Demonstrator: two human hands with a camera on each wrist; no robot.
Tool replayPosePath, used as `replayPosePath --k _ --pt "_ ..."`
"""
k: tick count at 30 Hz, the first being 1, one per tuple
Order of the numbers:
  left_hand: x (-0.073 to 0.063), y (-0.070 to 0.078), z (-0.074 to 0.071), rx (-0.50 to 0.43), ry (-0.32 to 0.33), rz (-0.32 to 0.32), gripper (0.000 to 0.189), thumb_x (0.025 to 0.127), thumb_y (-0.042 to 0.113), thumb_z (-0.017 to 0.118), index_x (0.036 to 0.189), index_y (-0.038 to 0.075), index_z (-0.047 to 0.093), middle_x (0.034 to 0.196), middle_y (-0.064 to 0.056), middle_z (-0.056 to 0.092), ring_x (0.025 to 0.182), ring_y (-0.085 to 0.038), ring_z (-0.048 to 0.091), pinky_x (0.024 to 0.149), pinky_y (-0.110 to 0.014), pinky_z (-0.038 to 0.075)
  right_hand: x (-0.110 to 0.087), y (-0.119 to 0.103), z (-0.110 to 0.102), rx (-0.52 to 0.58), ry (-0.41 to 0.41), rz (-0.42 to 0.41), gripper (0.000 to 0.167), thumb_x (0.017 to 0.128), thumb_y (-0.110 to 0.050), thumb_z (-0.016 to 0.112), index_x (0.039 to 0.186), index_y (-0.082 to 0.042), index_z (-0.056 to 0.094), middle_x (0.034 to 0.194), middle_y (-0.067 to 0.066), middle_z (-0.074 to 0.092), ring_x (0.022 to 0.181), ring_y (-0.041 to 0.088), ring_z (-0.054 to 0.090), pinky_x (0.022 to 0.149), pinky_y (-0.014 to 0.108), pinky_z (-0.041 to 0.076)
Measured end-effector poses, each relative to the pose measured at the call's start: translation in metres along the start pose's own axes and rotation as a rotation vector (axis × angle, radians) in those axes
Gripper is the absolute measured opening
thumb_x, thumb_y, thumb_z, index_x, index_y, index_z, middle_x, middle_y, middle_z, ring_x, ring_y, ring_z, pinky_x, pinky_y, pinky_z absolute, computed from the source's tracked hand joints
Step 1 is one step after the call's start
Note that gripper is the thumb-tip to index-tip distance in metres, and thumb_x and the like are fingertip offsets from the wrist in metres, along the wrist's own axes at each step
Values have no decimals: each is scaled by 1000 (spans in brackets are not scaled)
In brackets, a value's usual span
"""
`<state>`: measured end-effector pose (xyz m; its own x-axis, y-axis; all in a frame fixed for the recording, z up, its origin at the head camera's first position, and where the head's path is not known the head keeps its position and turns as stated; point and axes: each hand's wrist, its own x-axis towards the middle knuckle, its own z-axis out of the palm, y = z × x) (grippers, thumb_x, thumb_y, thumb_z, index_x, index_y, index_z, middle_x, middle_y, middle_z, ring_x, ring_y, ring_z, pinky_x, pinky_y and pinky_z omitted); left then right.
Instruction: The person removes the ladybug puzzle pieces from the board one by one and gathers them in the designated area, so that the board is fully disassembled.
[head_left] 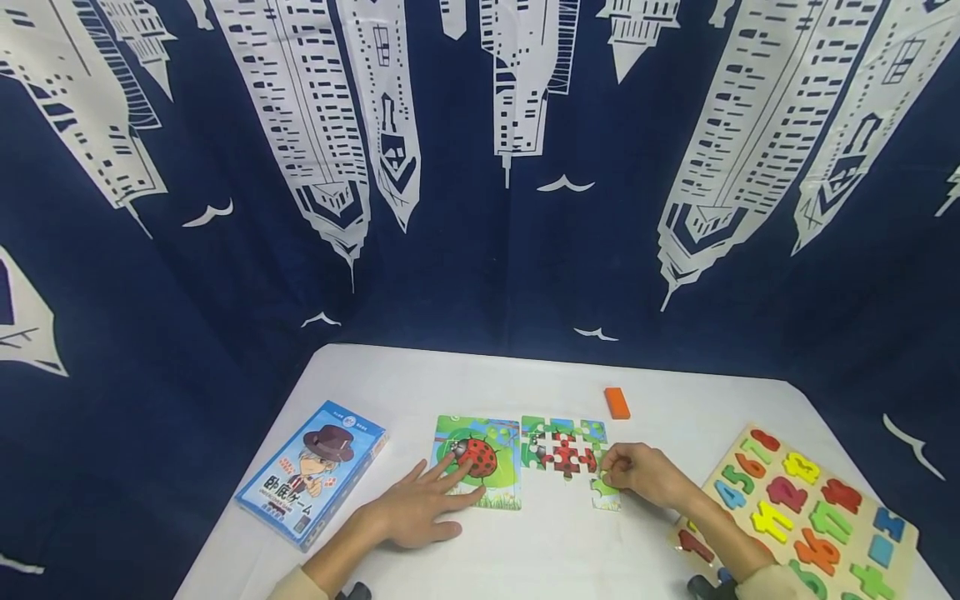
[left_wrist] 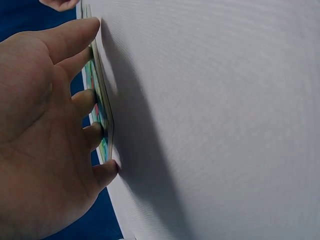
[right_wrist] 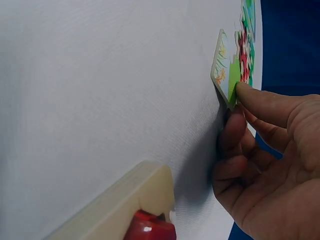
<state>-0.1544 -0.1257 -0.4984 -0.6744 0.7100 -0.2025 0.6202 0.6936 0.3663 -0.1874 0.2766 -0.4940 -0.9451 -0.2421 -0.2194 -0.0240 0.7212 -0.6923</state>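
My left hand [head_left: 412, 507] lies with spread fingers on the lower left of a square ladybug picture card [head_left: 501, 492]. The left wrist view shows the fingertips along the card's edge [left_wrist: 107, 102]. Just right of the card is a partly assembled ladybug jigsaw puzzle [head_left: 564, 450], with gaps showing white between its pieces. My right hand [head_left: 647, 477] pinches a green and white corner puzzle piece [right_wrist: 222, 70] between thumb and fingers. That piece sits at the puzzle's lower right, tilted in the right wrist view, with small orange flowers printed on it.
A blue box [head_left: 315, 471] with a cartoon figure in a hat lies at the left. Behind the puzzle is a small orange block [head_left: 617, 403]. A wooden board [head_left: 806, 492] of coloured numbers and signs lies at the right, partly under the right forearm.
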Motion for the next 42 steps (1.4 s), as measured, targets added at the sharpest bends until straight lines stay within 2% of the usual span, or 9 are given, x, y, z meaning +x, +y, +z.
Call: replayPosePath --k 9,19,35,42 --pt "1 0 1 12 10 6 55 103 45 49 156 39 35 169 -5 14 155 -35 6 120 -65 12 1 0 3 -62 21 2 8 87 -13 75 90 -13 67 71 -2 53 66 14 48 59 25 36" --pt "-1 1 1 10 15 5 55 103 44 51 155 39 36 169 -6 15 155 -36 7 119 -65 12 1 2 5 -58 27 7 12 86 -12 77 90 -13 67 72 -2 52 68 13 48 59 25 35" --pt "-1 1 1 18 18 -2 54 103 45 50 155 39 36 169 -5 15 155 -33 7 120 -64 13 4 3 3 -72 32 -36 10 86 -12 77 89 -14 68 70 -2 51 65 12 47 57 25 35" --pt "0 -1 3 29 48 18 55 103 43 51 155 38 36 168 -6 17 155 -36 9 119 -66 14 4 -1 0 -70 33 -26 9 87 -11 75 92 -15 68 71 -2 52 66 13 47 58 25 36"
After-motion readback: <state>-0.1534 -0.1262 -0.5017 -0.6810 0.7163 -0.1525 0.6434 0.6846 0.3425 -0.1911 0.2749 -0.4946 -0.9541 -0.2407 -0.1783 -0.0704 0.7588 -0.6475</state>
